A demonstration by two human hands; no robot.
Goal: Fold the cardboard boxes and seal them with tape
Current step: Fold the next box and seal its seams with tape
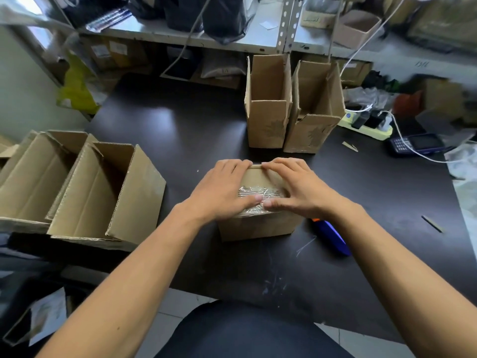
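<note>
At the centre of the frame my left hand (222, 188) and right hand (296, 187) lie flat, fingers straight, pressing the tape (258, 195) onto the box (258, 226) on the bench (193, 130) so it sticks.

Matt brown cardboard box (258, 226), glossy crinkled clear tape (260, 195), smooth dark tabletop (180, 140)

Both hands cover much of the small box's (258, 226) top, hiding the ends of the clear tape (260, 193). The blue tool (333, 240) just right of that box is partly hidden behind the right forearm. The shelf (180, 34) beyond the box is blurred.
</note>
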